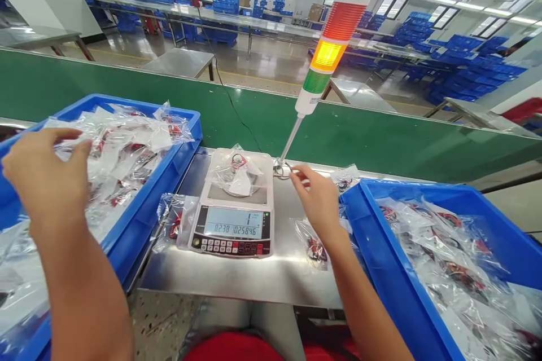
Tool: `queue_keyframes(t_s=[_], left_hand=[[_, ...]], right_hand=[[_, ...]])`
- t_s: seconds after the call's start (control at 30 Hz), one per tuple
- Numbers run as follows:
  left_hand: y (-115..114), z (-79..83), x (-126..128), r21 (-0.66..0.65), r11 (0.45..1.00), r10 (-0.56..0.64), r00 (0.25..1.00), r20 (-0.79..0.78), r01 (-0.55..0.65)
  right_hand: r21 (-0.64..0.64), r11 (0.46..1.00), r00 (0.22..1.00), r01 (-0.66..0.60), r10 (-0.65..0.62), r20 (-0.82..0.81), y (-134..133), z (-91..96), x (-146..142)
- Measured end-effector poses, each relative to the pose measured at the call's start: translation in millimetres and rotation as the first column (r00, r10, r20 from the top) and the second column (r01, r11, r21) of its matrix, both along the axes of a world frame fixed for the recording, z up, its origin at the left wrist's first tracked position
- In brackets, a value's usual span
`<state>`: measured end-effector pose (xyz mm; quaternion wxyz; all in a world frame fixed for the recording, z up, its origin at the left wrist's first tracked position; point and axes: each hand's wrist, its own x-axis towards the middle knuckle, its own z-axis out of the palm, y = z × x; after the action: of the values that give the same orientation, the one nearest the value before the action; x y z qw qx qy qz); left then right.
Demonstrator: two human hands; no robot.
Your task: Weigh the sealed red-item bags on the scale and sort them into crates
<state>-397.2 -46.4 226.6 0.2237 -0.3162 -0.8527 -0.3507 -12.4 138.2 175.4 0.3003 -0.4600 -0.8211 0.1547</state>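
My left hand (pixel 51 175) hovers above the left blue bin (pixel 167 161), thumb and forefinger apart and nothing visible between them. Clear bags (pixel 127 146) with red and black wires and white papers fill that bin. My right hand (pixel 315 197) is at the foot of the signal lamp (pixel 319 59), its thumb and forefinger pinched at a thin looped cable (pixel 282 171). A digital scale (pixel 235 242) stands between my hands and displays 1. On its pan lies one clear bag of wires (pixel 239 172). The lamp's yellow section is lit.
Single bags lie left of the scale (pixel 174 223), under my right forearm (pixel 315 248) and behind it (pixel 344 177). A right blue bin (pixel 381 248) holds more bags. Behind the metal table (pixel 237 279) runs a green partition (pixel 262 115). Several people are in the far background.
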Motion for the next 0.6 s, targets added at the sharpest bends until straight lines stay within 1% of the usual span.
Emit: queue_keyframes(t_s=[0.03,0.07,0.1,0.13,0.2,0.27,0.3,0.37,0.43,0.5,0.6], left_hand=[[6,-0.4,14,0.03,0.999,-0.014,1.0,0.014,0.014],[13,-0.3,30,0.068,0.996,-0.067,0.997,0.029,0.065],[22,-0.1,47,0.11,0.981,-0.164,0.985,0.044,0.158],[29,-0.1,63,0.142,0.952,-0.283,0.958,0.056,0.273],[43,-1.6,91,0.168,0.868,-0.482,0.874,0.063,0.467],[50,-5.2,111,0.136,0.792,-0.605,0.795,0.048,0.595],[52,-7.7,118,0.116,0.761,-0.645,0.763,0.031,0.638],[52,-12.9,129,0.083,0.719,-0.692,0.722,-0.003,0.69],[49,-17.3,137,0.06,0.706,-0.706,0.708,-0.015,0.706],[45,-20.6,143,0.042,0.701,-0.713,0.702,-0.005,0.712],[39,-23.6,148,0.026,0.69,-0.724,0.69,0.007,0.724]], right_hand=[[0.008,0.999,0.996,0.032,-0.033,0.087,-2,-12.5,19],[0.013,0.999,0.983,0.039,-0.041,0.179,-5,-27.3,37],[0.015,1.0,0.963,0.025,-0.028,0.268,-10,-43.9,54],[0.012,1.0,0.939,0.004,-0.008,0.343,-17,-61.6,68],[0.013,1.0,0.894,-0.008,0.001,0.447,-32,-96.6,89],[0.035,0.999,0.879,0.006,-0.022,0.476,-45,-125.1,99],[0.054,0.998,0.886,0.016,-0.039,0.461,-50,-135.3,102],[0.089,0.995,0.919,0.04,-0.072,0.387,-54,-146.2,103],[0.093,0.993,0.95,0.069,-0.094,0.297,-53,-146.7,104],[0.073,0.992,0.962,0.104,-0.118,0.245,-50,-140.7,104],[0.067,0.989,0.954,0.132,-0.145,0.262,-48,-126.9,105]])
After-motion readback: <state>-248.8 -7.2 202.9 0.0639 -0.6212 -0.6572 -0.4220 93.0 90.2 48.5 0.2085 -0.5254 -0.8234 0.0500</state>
